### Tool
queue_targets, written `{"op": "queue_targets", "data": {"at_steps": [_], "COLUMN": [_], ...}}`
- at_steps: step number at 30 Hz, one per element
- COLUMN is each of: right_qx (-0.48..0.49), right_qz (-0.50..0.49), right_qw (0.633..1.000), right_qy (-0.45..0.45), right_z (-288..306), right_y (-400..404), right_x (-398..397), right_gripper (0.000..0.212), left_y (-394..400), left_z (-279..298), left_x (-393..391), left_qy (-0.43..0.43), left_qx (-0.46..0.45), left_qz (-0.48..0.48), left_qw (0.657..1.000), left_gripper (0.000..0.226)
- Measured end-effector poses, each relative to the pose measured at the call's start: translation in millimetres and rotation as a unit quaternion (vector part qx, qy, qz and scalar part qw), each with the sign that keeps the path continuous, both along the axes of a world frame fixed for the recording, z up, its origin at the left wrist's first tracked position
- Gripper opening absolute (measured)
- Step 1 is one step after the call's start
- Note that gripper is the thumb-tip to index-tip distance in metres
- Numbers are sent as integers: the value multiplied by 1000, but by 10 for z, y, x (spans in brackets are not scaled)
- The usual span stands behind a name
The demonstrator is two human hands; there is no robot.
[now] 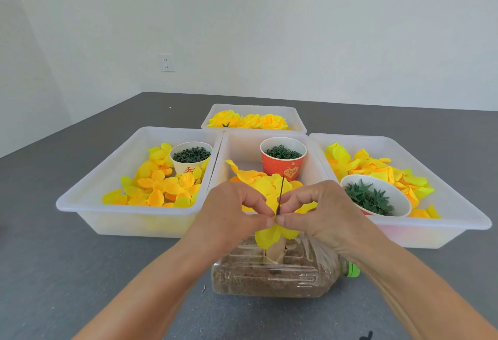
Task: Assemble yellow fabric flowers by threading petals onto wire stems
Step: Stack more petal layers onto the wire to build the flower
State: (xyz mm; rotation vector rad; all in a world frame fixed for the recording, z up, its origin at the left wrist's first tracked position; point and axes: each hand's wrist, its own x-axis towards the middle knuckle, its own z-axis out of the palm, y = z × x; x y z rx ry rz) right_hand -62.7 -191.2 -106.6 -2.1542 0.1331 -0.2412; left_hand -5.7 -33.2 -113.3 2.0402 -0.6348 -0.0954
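Both hands' fingers point(269, 221) pinch a yellow petal point(269, 236) on the upright wire stem point(281, 191), tip upward.

Bright even light, soft shadows, edges warped

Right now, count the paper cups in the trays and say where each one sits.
3. A white cup in the left tray, a red cup in the middle tray, and a tilted cup in the right tray. None seems hidden.

Matt yellow cloth petals point(269, 234), translucent glossy plastic trays point(80, 204), clear ribbed plastic bottle point(269, 277).
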Motion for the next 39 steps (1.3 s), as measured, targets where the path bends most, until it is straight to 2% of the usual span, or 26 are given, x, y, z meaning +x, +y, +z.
{"op": "queue_targets", "data": {"at_steps": [3,7,9,15,18,21,25,29,33,36,39], "right_qx": [0,101,106,73,82,114,133,131,109,55,-43], "right_qz": [12,9,-2,4,11,7,35,-29,-94,-115,-129], "right_qw": [1000,994,994,997,996,992,985,989,989,992,991], "right_qy": [7,37,33,24,41,61,106,70,29,7,-11], "right_z": [38,41,21,31,25,24,123,189,105,5,-72], "right_y": [-12,-66,-76,-49,-50,-61,-187,-380,-445,-493,-567], "right_x": [4,-26,-26,-17,5,19,95,412,824,1129,1426], "right_gripper": [19,11,9,14,12,10,12,9,17,16,13], "left_y": [-5,10,23,-8,-45,-72,-62,-44,-31,-43,-50], "left_z": [7,71,100,51,18,19,55,124,172,196,212], "left_x": [-33,-37,-31,-22,5,31,85,198,320,439,555], "left_qy": [-17,17,22,7,-16,1,22,41,115,144,156], "left_qx": [5,-59,-80,-69,-66,-76,-46,-20,-18,-11,-2], "left_qz": [11,12,10,-11,4,-3,-56,-141,-256,-299,-346], "left_qw": [1000,998,996,998,998,997,997,989,960,943,925], "left_gripper": [14,20,22,11,10,11,17,20,13,16,18]}}
